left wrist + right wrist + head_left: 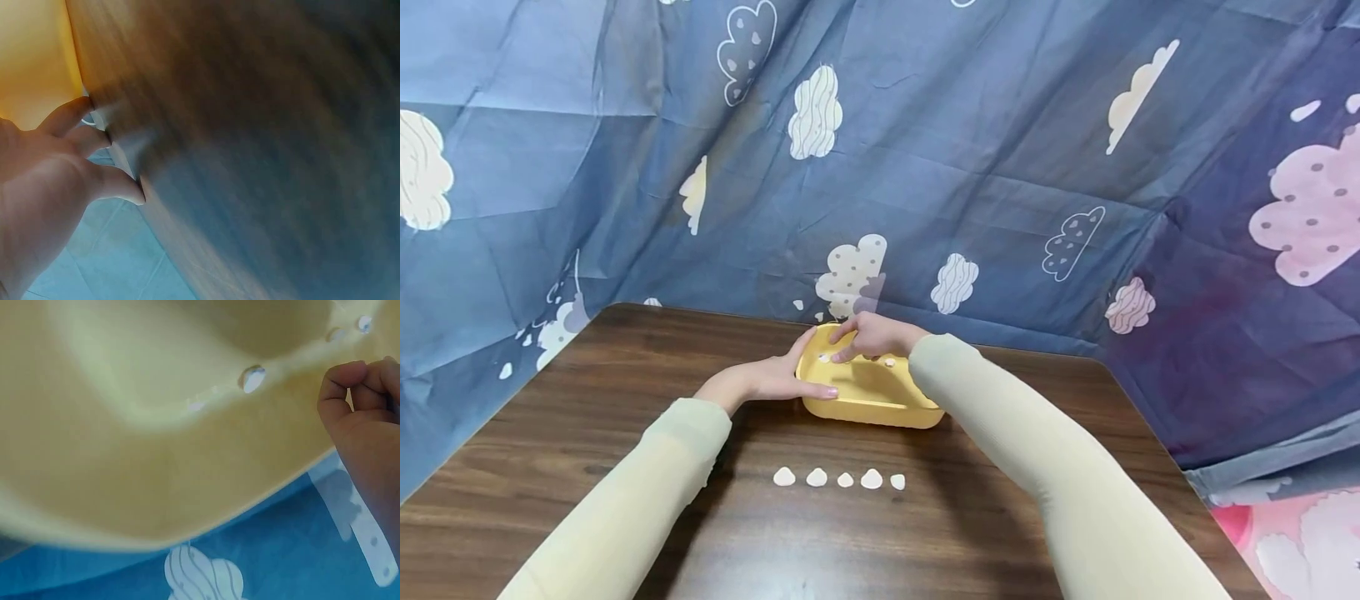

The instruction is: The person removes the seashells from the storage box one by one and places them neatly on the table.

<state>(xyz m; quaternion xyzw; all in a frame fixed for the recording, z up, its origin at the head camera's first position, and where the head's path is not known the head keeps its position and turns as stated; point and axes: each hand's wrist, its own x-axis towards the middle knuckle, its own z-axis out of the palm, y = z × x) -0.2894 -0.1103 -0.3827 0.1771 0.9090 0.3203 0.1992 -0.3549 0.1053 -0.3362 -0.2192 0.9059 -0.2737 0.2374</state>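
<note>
A yellow plastic tub [868,408] stands toward the back of the wooden table. My left hand [767,377] grips its left end, thumb over the front rim and the other fingers along the outside. Over the tub's far left part is my right hand [876,337], its index finger and thumb apart and the remaining fingers curled; nothing shows between them. Close to its fingertips lies a small white shell-like piece [824,358]. Another white piece [254,379] rests on the tub's bottom in the right wrist view.
Several white shell-like pieces [816,477] form a row on the wooden table [737,533] in front of the tub. A blue cloth [895,175] with cloud prints hangs behind the table. Pink patterned fabric [1300,533] shows at the lower right.
</note>
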